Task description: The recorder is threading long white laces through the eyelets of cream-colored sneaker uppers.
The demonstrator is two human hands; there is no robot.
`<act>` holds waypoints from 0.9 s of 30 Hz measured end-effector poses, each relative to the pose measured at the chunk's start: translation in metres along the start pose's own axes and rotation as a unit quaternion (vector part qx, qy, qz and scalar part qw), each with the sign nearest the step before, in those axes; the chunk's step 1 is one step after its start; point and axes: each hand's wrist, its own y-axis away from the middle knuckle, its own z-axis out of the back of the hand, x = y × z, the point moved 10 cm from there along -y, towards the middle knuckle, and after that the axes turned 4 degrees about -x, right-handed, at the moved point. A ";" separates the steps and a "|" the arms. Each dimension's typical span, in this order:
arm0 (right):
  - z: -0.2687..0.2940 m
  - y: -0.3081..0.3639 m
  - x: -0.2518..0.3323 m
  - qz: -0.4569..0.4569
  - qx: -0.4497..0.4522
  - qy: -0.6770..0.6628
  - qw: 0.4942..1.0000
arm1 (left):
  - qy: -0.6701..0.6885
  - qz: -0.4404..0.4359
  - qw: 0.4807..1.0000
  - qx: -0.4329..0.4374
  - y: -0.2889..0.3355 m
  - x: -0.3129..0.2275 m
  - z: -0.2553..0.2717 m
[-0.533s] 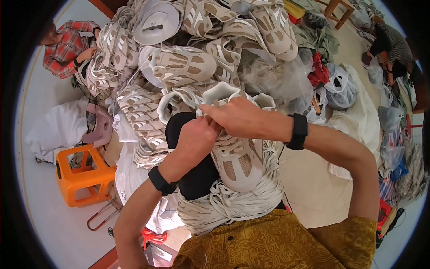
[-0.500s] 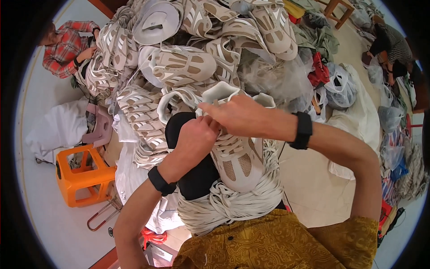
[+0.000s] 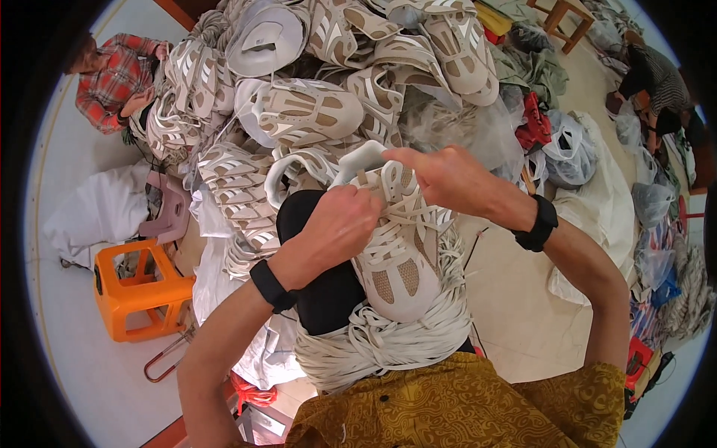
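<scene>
A beige and white sneaker upper (image 3: 403, 280) lies toe toward me, its flat cream laces (image 3: 388, 243) crossed over the front. My left hand (image 3: 340, 228) is closed at the upper's left side, beside the tongue, with its fingertips partly hidden. To the right, my right hand (image 3: 455, 179) has its index finger at the collar and its other fingers folded in beside the lace strands. What it pinches is covered by the fingers. Beneath the upper are a thick bundle of cream shoelaces (image 3: 388, 347) on my lap and a black padded piece (image 3: 328, 291).
A large pile of similar shoe uppers (image 3: 314, 108) rises ahead. On the left stand an orange stool (image 3: 142, 291) and a person in a checked shirt (image 3: 116, 82). Plastic bags (image 3: 567, 153) and a white sack (image 3: 597, 224) lie at right; another person (image 3: 657, 82) bends farther off.
My hands have come apart: the right has moved right and slightly down from above the laces, uncovering the tongue and upper eyelets. The left has shifted a little right and up.
</scene>
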 end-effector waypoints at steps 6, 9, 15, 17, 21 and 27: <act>0.018 0.007 -0.018 -0.004 -0.059 -0.039 0.997 | -0.056 -0.005 0.998 0.029 0.005 0.001 0.004; 0.018 0.006 -0.020 -0.003 -0.066 -0.050 0.997 | -0.106 -0.015 0.994 0.017 0.007 -0.006 0.007; 0.048 0.000 -0.012 0.020 -0.088 0.007 0.996 | -0.128 -0.027 0.991 0.006 0.014 -0.001 0.021; 0.075 0.007 -0.012 0.019 -0.097 0.036 0.994 | -0.053 -0.001 0.997 -0.051 0.039 0.026 0.047; 0.124 0.026 -0.037 -0.087 -0.124 -0.093 0.984 | -0.296 0.150 0.943 -0.031 0.169 0.126 0.115; 0.153 0.046 -0.070 -0.152 -0.146 -0.215 0.954 | -0.382 0.333 0.862 -0.013 0.360 0.170 0.191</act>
